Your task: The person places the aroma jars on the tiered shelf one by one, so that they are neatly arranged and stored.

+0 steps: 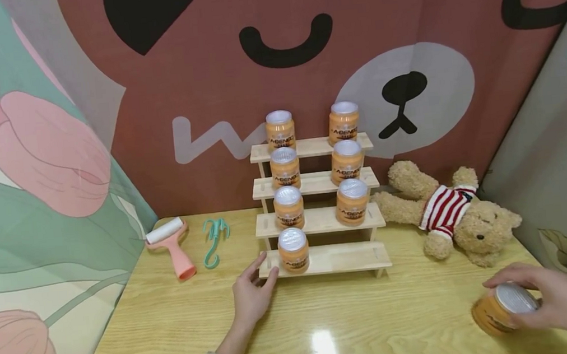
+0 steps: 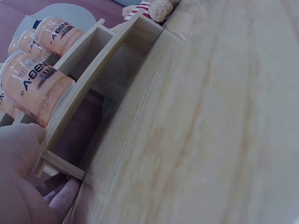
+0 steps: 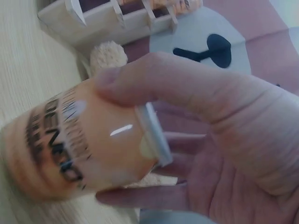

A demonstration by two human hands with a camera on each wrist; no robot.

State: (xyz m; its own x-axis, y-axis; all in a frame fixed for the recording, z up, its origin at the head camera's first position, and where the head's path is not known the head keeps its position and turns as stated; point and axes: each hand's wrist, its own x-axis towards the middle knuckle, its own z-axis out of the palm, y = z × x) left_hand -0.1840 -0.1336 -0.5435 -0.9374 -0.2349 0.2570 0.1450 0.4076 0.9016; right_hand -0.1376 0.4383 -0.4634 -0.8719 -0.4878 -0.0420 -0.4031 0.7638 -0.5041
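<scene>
A four-step wooden display stand (image 1: 341,257) holds orange cans with silver lids: two on each of the upper three steps, and one can (image 1: 293,251) at the left of the lowest. My left hand (image 1: 253,297) grips the left end of that lowest step. Its thumb lies by the can and its fingers go round the end piece (image 2: 65,165). At the right front of the table, my right hand (image 1: 557,299) holds another orange can (image 1: 493,313) near its lid, thumb on one side and fingers on the other. This can (image 3: 60,144) is tilted, its base close to the tabletop.
A teddy bear (image 1: 446,213) in a striped shirt lies right of the stand. To the left are a pink-handled lint roller (image 1: 176,254) and a green hook-shaped item (image 1: 213,242). Printed curtains (image 1: 194,83) hang behind and beside the wooden table (image 1: 175,332).
</scene>
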